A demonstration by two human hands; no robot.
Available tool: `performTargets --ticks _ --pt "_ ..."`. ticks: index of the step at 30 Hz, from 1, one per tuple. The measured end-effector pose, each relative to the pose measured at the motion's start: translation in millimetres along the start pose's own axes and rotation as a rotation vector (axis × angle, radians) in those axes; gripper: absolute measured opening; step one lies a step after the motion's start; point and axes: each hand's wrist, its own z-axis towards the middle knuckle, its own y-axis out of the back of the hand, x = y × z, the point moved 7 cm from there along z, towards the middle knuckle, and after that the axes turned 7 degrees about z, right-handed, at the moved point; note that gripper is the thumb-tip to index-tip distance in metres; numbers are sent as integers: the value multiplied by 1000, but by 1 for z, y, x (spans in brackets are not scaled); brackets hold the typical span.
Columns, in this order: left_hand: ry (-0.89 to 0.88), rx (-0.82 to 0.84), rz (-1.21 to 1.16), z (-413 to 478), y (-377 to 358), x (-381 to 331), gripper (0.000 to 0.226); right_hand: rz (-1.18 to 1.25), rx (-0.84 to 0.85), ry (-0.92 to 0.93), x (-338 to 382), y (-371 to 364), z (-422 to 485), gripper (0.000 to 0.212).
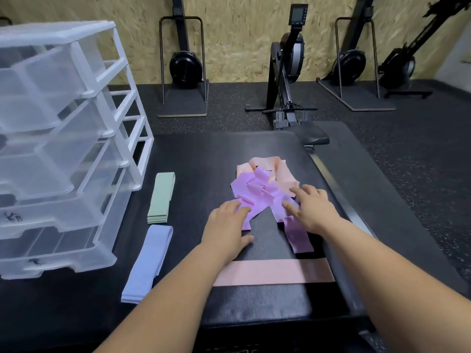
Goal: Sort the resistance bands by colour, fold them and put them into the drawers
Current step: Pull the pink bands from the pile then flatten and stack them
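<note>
A tangle of purple bands point(257, 192) lies in the middle of the black mat point(204, 159), with crumpled peach bands point(277, 171) behind it. My left hand point(226, 228) rests flat on the tangle's left strip. My right hand point(312, 208) lies with straight fingers on the right strip. One peach band point(274, 272) is stretched flat across the mat near me. Folded green bands point(161, 198) and folded lilac-blue bands point(149, 263) lie at the left. The clear plastic drawer unit point(58, 149) stands at the far left, its drawers pulled out.
A rowing machine point(288, 80) stands beyond the mat, its rail point(339, 200) running along the mat's right edge. Two upright machines on stands point(184, 67) are by the chipboard wall. Speckled rubber floor surrounds the mat.
</note>
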Motion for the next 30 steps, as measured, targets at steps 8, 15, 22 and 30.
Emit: performTargets --ticks 8,15,22,30 --pt "-19 31 56 5 -20 7 70 -71 21 -30 -11 -18 25 49" --pt "12 41 131 -1 -10 -2 68 166 -445 124 14 71 15 27" --pt "61 -59 -94 -10 27 -14 56 472 -696 237 50 152 -37 6" --pt "228 -188 -862 -6 104 -22 9 736 -499 345 91 144 -75 10"
